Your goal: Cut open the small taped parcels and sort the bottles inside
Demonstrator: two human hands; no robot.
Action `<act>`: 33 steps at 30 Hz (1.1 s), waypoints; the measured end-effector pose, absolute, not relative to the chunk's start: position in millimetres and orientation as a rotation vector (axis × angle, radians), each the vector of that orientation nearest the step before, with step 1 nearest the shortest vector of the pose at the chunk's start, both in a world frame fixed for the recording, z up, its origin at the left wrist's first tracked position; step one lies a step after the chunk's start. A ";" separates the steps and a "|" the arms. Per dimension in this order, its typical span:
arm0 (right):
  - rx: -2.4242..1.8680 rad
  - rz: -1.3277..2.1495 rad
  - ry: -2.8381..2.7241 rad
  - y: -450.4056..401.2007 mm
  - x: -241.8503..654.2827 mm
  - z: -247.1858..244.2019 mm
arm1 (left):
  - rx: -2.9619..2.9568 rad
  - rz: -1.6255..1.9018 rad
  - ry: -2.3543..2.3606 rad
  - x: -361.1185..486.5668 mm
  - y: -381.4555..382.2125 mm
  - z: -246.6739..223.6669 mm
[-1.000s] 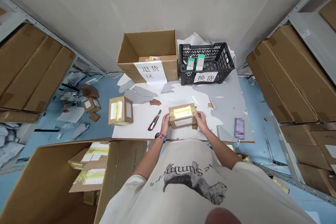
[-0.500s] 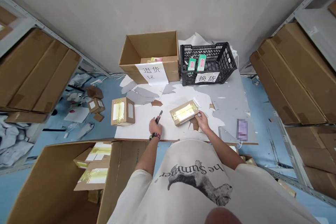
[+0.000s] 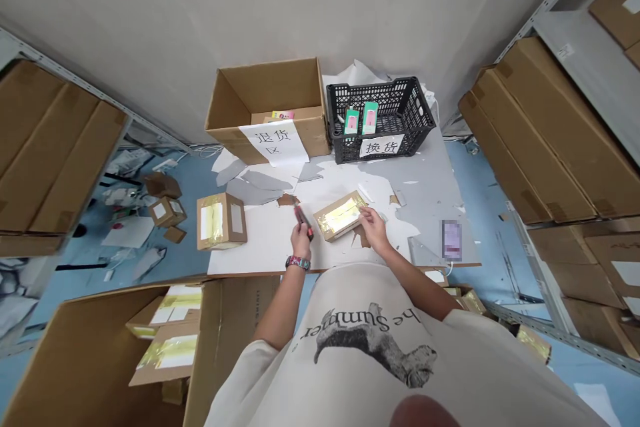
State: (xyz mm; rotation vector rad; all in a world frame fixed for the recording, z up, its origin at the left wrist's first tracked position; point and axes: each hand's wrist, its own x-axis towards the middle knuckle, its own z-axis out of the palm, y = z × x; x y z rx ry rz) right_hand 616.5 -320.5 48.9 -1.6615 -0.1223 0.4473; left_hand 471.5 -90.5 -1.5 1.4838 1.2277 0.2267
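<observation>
My left hand (image 3: 301,241) is closed around a red and black utility knife (image 3: 303,221), which points away from me over the table. A patterned band circles that wrist. Just right of the knife lies a small cardboard box (image 3: 340,215) with yellowish tape and a white label on top. My right hand (image 3: 374,227) grips this box at its right end, fingertips on the upper edge and the taped corner. The box rests on the table, slightly angled. Farther left stands a taller taped cardboard box (image 3: 221,221), which neither hand touches.
At the table's back are an open carton (image 3: 315,137) with a paper sign and a black plastic crate (image 3: 345,147) holding green-and-pink packs. A phone (image 3: 451,240) lies at right. A large open carton (image 3: 215,347) with boxes stands below left. Shelves flank both sides.
My left hand has raised and turned the knife toward the small box. My right hand has shifted from the box's lower right corner onto its top right edge. The view has moved slightly.
</observation>
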 end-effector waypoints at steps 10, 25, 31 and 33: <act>-1.548 0.514 0.031 -311.3 646.3 41.6 | 1.644 0.324 0.946 467.1 -109.4 35.1; -2.226 0.728 -0.469 -354.4 677.2 45.6 | 2.015 0.013 0.898 468.5 -99.0 29.3; -2.264 0.619 -1.201 -331.6 674.5 108.7 | 1.950 -0.058 0.882 460.7 -92.0 23.1; -2.293 0.694 -1.482 -310.7 668.7 125.5 | 1.954 -0.101 0.869 460.2 -89.7 22.2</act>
